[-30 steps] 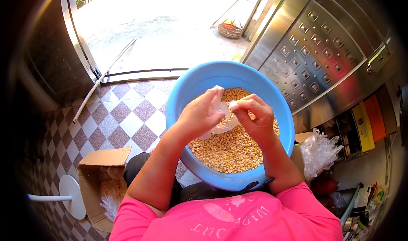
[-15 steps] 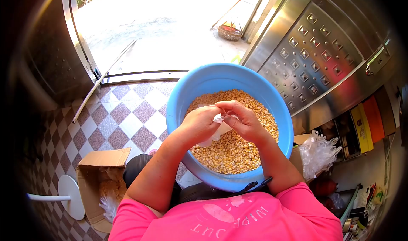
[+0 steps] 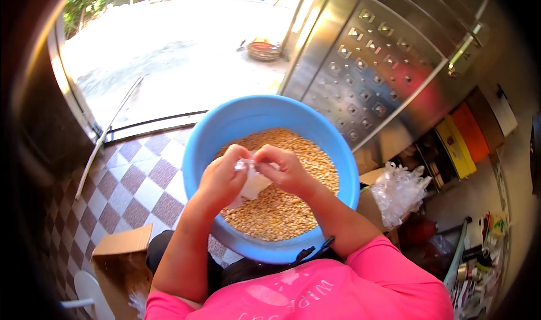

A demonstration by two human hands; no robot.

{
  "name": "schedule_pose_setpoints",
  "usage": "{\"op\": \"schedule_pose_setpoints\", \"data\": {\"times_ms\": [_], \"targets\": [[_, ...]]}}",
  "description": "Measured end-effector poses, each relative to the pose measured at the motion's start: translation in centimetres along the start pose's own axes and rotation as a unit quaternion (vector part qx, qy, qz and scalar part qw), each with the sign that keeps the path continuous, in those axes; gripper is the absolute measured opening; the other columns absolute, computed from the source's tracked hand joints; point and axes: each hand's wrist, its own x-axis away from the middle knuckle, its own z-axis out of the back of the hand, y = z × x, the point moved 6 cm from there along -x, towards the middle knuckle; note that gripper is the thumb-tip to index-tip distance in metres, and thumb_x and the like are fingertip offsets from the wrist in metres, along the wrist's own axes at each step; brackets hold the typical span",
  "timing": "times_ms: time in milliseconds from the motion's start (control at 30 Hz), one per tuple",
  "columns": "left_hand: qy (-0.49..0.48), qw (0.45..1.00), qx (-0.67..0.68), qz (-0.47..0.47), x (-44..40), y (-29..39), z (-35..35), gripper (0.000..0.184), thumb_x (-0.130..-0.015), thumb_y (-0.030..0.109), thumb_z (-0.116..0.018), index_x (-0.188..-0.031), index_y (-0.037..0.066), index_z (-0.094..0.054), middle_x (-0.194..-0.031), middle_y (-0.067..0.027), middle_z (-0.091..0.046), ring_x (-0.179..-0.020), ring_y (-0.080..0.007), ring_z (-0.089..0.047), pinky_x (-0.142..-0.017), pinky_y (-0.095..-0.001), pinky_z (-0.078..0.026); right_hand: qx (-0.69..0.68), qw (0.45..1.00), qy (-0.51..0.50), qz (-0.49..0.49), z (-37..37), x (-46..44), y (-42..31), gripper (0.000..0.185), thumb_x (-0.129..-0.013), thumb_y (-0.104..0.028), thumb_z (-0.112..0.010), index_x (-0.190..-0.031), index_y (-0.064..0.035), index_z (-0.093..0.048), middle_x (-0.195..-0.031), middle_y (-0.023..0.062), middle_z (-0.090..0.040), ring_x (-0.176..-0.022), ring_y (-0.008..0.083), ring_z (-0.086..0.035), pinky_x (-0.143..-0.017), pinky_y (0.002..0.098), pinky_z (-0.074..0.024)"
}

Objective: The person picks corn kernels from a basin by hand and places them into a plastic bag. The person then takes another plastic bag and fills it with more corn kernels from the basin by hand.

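Above a large blue plastic tub [image 3: 200, 137] full of yellow corn kernels [image 3: 282, 218], my two hands meet at a small white, thin plastic bag [image 3: 255, 186]. My left hand [image 3: 222, 180] is closed on the bag's gathered top. Close beside it, my right hand [image 3: 283, 170] pinches at the same top with thumb and fingers. The bag hangs down between and below the hands, near the kernels. Whatever it contains cannot be made out.
Right of the tub, a bunch of clear plastic bags [image 3: 397, 193] spills from a box. A cardboard box [image 3: 121, 241] and a white round-based stand [image 3: 93, 292] are at lower left. A metal door [image 3: 360, 77] stands behind the tub; a pole [image 3: 110, 137] leans at the doorway.
The view has shifted, so the tub sits further left and lower in it. My hands have drawn slightly apart at the bag's top, and more of the white bag shows.
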Motion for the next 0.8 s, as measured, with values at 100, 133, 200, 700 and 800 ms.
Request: {"op": "schedule_pose_setpoints", "data": {"times_ms": [100,133,200,700,800], "targets": [[-0.027,0.997,-0.052,-0.040,0.1,-0.1,-0.3,0.017,-0.089,0.012,-0.056,-0.102,0.002,-0.059,-0.091,-0.0165,-0.064,-0.079,-0.0289,-0.065,-0.071,-0.0372,-0.049,0.008,1.000,0.006,0.029,0.1,0.2,-0.6,0.004,-0.086,-0.004,-0.062,-0.089,-0.0029,-0.060,-0.076,0.0050,-0.061,-0.072,0.0098,-0.058,-0.064,0.0255,-0.0472],[-0.041,0.994,-0.085,-0.062,0.0,-0.2,-0.6,0.016,-0.089,0.014,-0.057,-0.098,0.001,-0.060,-0.090,-0.0166,-0.064,-0.079,-0.0294,-0.064,-0.071,-0.0378,-0.048,0.012,0.999,0.008,0.043,0.2,0.2,-0.9,0.003,-0.086,-0.004,-0.062,-0.089,-0.0028,-0.060,-0.075,0.0049,-0.060,-0.071,0.0099,-0.058,-0.063,0.0255,-0.0469],[-0.054,0.994,-0.081,-0.042,0.2,0.1,-0.5,0.018,-0.090,0.017,-0.057,-0.096,0.000,-0.060,-0.087,-0.0160,-0.063,-0.078,-0.0286,-0.063,-0.071,-0.0376,-0.048,0.005,0.999,0.007,0.038,0.4,0.3,-1.1,0.003,-0.087,-0.004,-0.061,-0.089,-0.0028,-0.060,-0.077,0.0039,-0.060,-0.073,0.0094,-0.057,-0.065,0.0253,-0.0465],[-0.058,0.991,0.029,0.117,-0.3,-2.1,-0.2,0.007,-0.091,0.006,-0.056,-0.088,0.001,-0.060,-0.067,-0.0044,-0.056,-0.064,-0.0109,-0.054,-0.057,-0.0269,-0.043,-0.087,0.996,0.003,0.000,0.4,0.2,-0.2,0.008,-0.086,-0.009,-0.063,-0.091,-0.0043,-0.059,-0.077,0.0043,-0.061,-0.071,0.0097,-0.057,-0.064,0.0264,-0.0464],[-0.061,0.961,0.175,0.204,0.1,-1.7,-0.1,0.010,-0.091,0.004,-0.053,-0.092,0.000,-0.062,-0.069,-0.0020,-0.056,-0.063,-0.0069,-0.051,-0.056,-0.0213,-0.040,-0.071,0.997,0.003,0.004,0.5,0.2,0.1,0.008,-0.084,-0.010,-0.064,-0.089,-0.0046,-0.061,-0.076,0.0049,-0.060,-0.070,0.0106,-0.057,-0.062,0.0261,-0.0454]]}}
